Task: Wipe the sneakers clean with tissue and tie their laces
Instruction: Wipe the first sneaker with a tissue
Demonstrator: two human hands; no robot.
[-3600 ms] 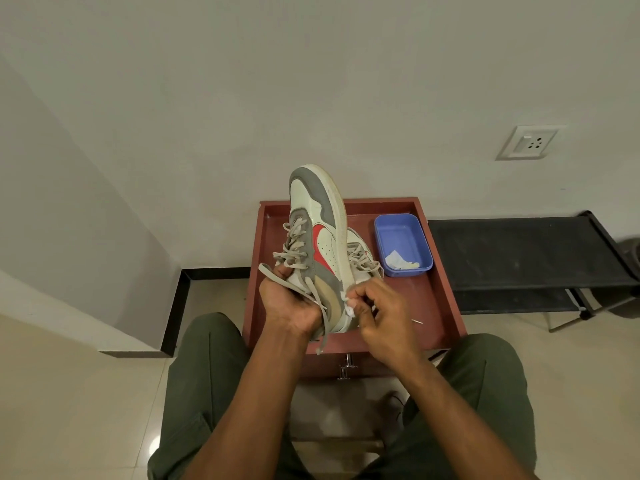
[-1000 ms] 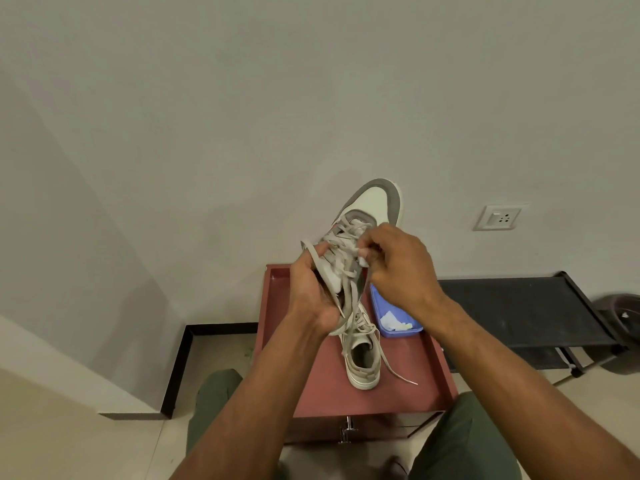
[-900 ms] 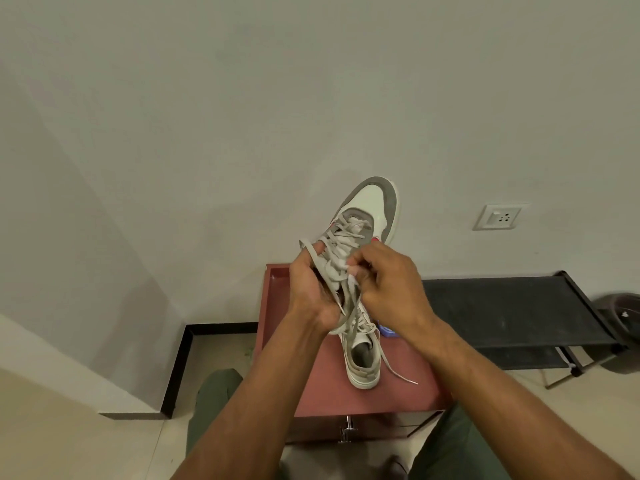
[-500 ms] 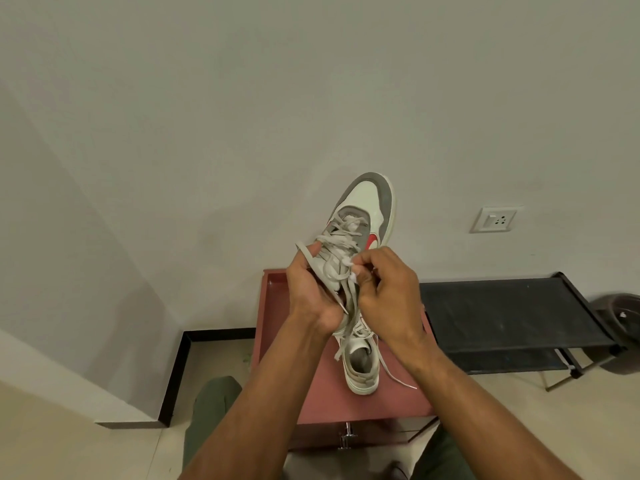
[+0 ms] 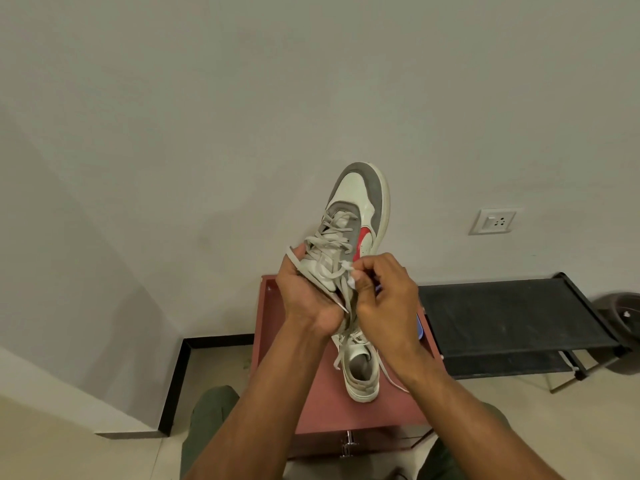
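A white and grey sneaker (image 5: 360,202) with a red mark is raised in the air, toe up toward the wall. My left hand (image 5: 304,299) grips it from below at the ankle, with loose laces over my fingers. My right hand (image 5: 384,296) pinches a small wad of white tissue (image 5: 348,271) against the sneaker's side near the laces. The second sneaker (image 5: 360,372) stands on the red tray table (image 5: 311,403) below, its laces loose.
A blue tub (image 5: 419,327) on the table is mostly hidden behind my right wrist. A black low rack (image 5: 512,313) stands to the right, with a dark bin (image 5: 620,323) beyond it. A wall socket (image 5: 493,221) sits above. My green-trousered knees are under the table.
My right hand with the tissue has slid down the sneaker from near the toe laces to the side by the ankle. The sneaker has turned slightly, showing its red mark.
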